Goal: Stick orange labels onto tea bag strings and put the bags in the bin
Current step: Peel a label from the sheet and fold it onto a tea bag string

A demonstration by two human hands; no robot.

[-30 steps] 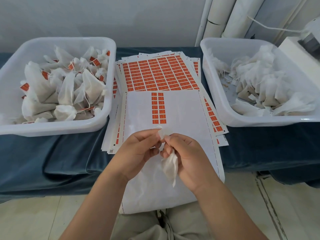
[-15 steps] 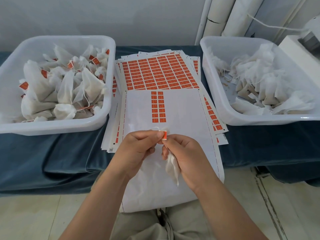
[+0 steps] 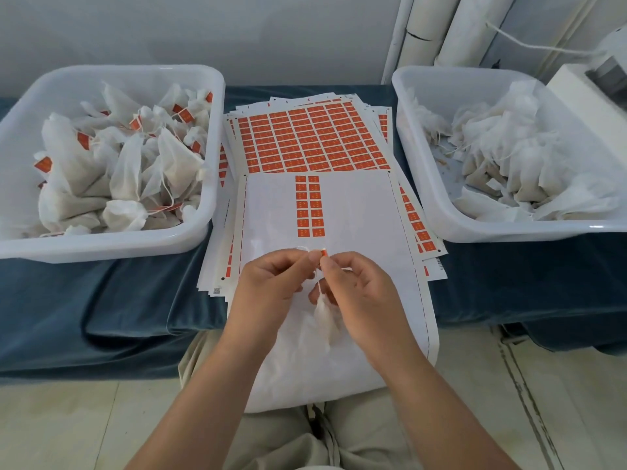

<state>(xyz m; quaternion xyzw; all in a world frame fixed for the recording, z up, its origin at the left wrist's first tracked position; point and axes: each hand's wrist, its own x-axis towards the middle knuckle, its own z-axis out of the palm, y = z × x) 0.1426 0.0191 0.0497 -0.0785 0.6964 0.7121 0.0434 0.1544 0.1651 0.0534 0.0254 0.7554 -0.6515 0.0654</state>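
Both hands meet over a nearly used-up label sheet (image 3: 359,212). My left hand (image 3: 271,290) and my right hand (image 3: 359,293) pinch a small orange label (image 3: 325,253) folded on a thin white string. A white tea bag (image 3: 324,315) hangs below from my right hand. A short double column of orange labels (image 3: 309,206) is left on the sheet. The white bin on the left (image 3: 112,247) holds several labelled tea bags (image 3: 125,164). The white bin on the right (image 3: 437,212) holds several tea bags without labels (image 3: 522,154).
A full sheet of orange labels (image 3: 308,140) lies behind on a stack of sheets. All stands on a dark blue cloth (image 3: 101,300). White pipes (image 3: 441,32) and a white machine (image 3: 590,89) stand at the back right. My lap shows below.
The orange label has come into view between my fingertips and is now folded over the string. Both hands stay close together, with the bag hanging lower from my right hand.
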